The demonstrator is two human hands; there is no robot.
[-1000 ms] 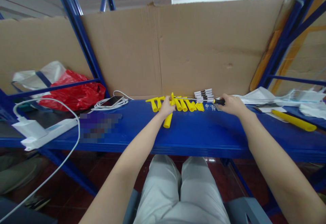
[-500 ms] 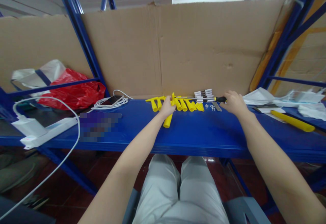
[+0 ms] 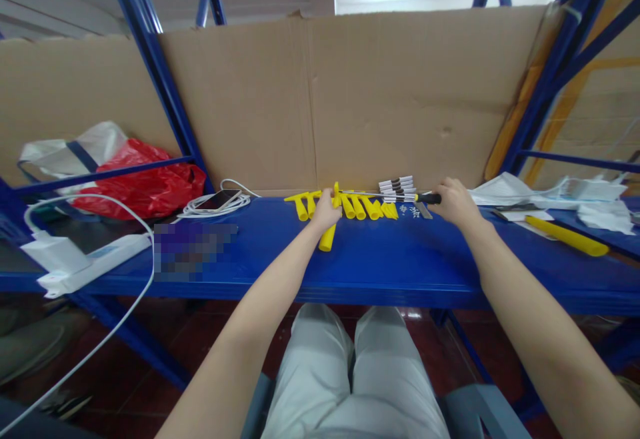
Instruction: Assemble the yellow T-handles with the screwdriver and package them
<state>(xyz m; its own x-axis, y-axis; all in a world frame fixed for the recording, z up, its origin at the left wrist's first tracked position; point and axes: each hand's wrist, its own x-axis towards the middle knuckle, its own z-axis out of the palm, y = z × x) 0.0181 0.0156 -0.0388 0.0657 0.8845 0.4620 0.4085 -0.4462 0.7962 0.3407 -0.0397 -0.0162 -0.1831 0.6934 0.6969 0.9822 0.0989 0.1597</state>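
Gripping yellow handle (image 3: pixel 327 239) with left hand (image 3: pixel 327 212), mid-frame. Just shifted right hand (image 3: pixel 457 200) to tail of screwdriver (image 3: pixel 427 198), right of centre: likely regripping between turns; cannot tell if closed.

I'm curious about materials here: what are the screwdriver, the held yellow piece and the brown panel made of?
Screwdriver: bright shaft, probably metal; dark handle, perhaps plastic or rubber. Yellow piece: smooth, evenly coloured, likely plastic. Brown panel: matte, creased, apparently cardboard.
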